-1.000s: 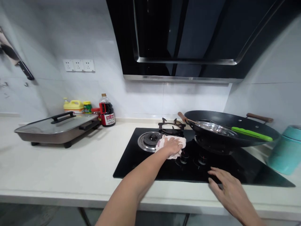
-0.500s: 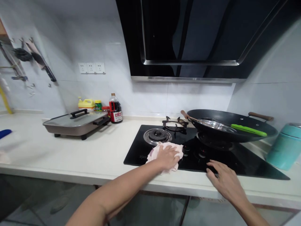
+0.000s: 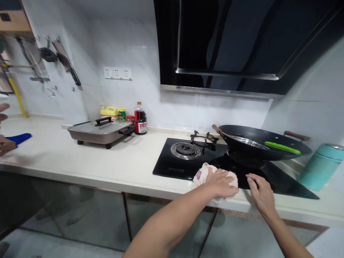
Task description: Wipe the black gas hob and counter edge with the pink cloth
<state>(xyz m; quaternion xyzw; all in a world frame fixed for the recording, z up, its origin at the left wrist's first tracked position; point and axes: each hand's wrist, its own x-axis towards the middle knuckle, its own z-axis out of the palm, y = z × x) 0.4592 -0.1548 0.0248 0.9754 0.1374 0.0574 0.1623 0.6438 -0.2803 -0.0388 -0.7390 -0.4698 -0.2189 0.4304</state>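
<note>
My left hand (image 3: 219,182) presses a pale pink cloth (image 3: 201,176) against the front edge of the black gas stove (image 3: 172,170), its fingers spread over the fabric. Part of the cloth hangs towards the counter's edge. To its right, my right hand (image 3: 261,191) hovers or rests at the stove's front edge with loosely bent fingers and nothing in it; contact is unclear. Behind the hands is the bare left burner (image 3: 185,150), its pan support (image 3: 204,139) set off behind it. A black wok (image 3: 271,154) sits over the right burner, holding a green-handled utensil (image 3: 282,147) and a shiny metal piece.
A lidded electric pan (image 3: 92,134) stands left on the white counter (image 3: 134,157), near a soy sauce bottle (image 3: 141,120). A turquoise flask (image 3: 319,166) is at right. Another person's hand (image 3: 6,145) shows at the left edge by a blue object (image 3: 21,138). The range hood (image 3: 223,46) overhangs.
My left hand has slid the cloth rightwards along the stove's front, closer to my right hand. The view has turned left, and another person's hands have come in at the left edge.
</note>
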